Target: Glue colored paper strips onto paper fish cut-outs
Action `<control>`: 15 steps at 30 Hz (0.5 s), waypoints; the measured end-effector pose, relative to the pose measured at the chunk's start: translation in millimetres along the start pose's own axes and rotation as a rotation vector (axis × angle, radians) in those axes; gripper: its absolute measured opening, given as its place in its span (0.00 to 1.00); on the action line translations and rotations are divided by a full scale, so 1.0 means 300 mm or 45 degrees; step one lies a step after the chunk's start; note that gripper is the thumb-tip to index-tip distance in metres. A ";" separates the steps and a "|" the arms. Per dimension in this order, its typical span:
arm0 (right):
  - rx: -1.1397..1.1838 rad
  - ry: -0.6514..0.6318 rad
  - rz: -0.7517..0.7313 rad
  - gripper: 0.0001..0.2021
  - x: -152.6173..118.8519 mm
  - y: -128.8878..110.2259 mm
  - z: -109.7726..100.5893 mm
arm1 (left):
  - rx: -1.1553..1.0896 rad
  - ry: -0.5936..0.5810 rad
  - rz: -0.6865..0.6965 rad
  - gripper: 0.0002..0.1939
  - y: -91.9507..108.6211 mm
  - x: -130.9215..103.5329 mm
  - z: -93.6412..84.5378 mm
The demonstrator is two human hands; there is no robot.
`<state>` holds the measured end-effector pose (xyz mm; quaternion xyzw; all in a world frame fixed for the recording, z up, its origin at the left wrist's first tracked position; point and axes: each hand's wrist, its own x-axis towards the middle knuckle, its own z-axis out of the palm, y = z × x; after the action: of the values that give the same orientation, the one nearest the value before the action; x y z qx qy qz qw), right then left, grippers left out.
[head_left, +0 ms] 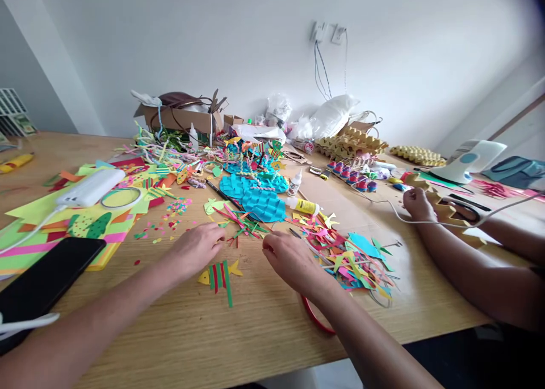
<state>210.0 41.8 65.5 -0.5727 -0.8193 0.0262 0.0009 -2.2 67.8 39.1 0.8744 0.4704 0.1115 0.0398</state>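
Note:
A yellow paper fish [218, 276] with green and red strips across its body lies flat on the wooden table [179, 332]. My left hand [199, 246] is just above and left of it, fingers curled together. My right hand [289, 258] rests to the fish's right, also with closed fingers. What either hand holds, if anything, is hidden. A red loop [315, 315] shows partly from under my right forearm. Beyond my hands are green and red paper strips [244, 225] and a blue egg-carton piece [263, 203].
Coloured paper scraps [353, 258] spread right of my right hand. At left lie a black phone [51, 278], a white power bank [91, 187] and paper sheets [25, 230]. A co-worker's hand [419, 204] holds an egg-carton strip [445, 210] at right, near a white cable [395, 210].

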 end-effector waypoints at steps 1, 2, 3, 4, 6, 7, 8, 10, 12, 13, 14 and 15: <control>-0.010 -0.010 0.014 0.12 -0.007 0.006 0.001 | 0.012 -0.005 -0.003 0.08 -0.001 0.016 0.007; -0.017 -0.020 0.027 0.12 -0.014 0.012 0.003 | 0.021 -0.004 0.000 0.08 -0.001 0.030 0.013; -0.022 -0.031 0.034 0.11 -0.021 0.018 0.005 | 0.025 -0.004 0.005 0.08 -0.001 0.041 0.018; -0.023 -0.041 0.038 0.11 -0.027 0.023 0.007 | 0.030 -0.004 0.006 0.08 0.001 0.050 0.022; -0.018 -0.057 0.034 0.11 -0.035 0.032 0.011 | 0.039 -0.004 -0.002 0.10 0.001 0.059 0.024; -0.016 -0.066 0.035 0.11 -0.038 0.038 0.012 | 0.042 -0.001 -0.010 0.10 0.000 0.060 0.024; -0.017 -0.078 0.044 0.11 -0.040 0.046 0.011 | 0.043 0.002 -0.019 0.10 -0.004 0.059 0.022; -0.045 -0.089 0.111 0.10 -0.042 0.068 0.007 | 0.044 0.008 -0.039 0.11 -0.016 0.049 0.015; -0.101 -0.058 0.220 0.11 -0.043 0.099 0.000 | 0.020 0.030 -0.058 0.11 -0.034 0.033 0.009; -0.129 -0.025 0.274 0.11 -0.045 0.116 -0.004 | -0.012 0.059 -0.071 0.11 -0.044 0.025 0.006; -0.147 0.018 0.320 0.11 -0.047 0.132 -0.008 | -0.060 0.101 -0.087 0.12 -0.054 0.016 0.003; -0.149 0.074 0.363 0.11 -0.051 0.146 -0.011 | -0.116 0.152 -0.105 0.12 -0.064 0.008 0.001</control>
<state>256.6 42.6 67.2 -0.6827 -0.7296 -0.0383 -0.0125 -16.6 80.3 35.9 0.8434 0.5021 0.1829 0.0560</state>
